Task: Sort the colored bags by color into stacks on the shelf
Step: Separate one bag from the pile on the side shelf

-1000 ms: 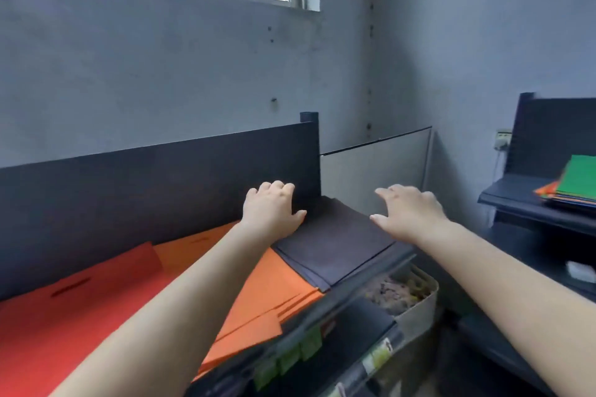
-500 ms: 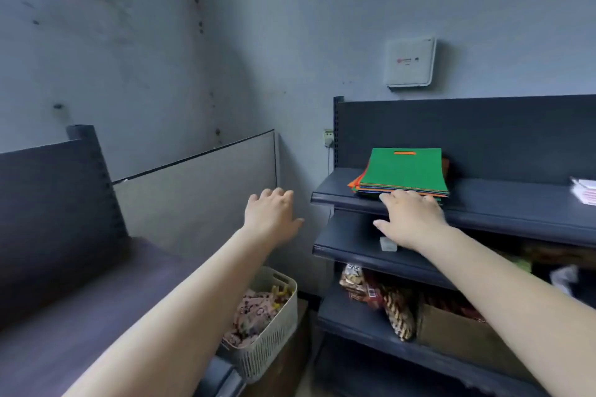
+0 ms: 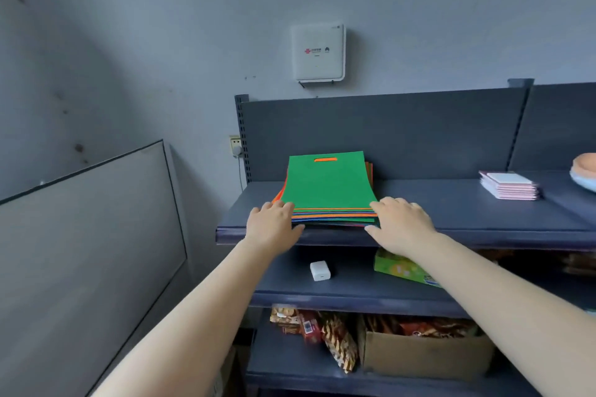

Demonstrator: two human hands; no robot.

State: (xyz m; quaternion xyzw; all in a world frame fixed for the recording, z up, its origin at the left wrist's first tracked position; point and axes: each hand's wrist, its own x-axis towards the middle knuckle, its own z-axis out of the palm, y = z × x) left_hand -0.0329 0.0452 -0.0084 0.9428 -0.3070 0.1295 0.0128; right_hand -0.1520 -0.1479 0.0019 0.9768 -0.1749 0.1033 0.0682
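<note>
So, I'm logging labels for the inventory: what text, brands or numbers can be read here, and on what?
White wall-mounted box: two small logos, one red, and print, too small to read.
Green carton on the middle shelf: print blurred.
Snack packets on the bottom shelf: print unreadable.
Green flat bag atop the mixed stack: no text.

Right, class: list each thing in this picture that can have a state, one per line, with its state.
Stack of colored bags: mixed colors, unsorted, green bag on top, flat on the top shelf.
Left hand: open, fingers at the stack's left front corner.
Right hand: open, fingers at the stack's right front corner.
Pink notebooks: stacked.
Cardboard box: open, filled.
</note>
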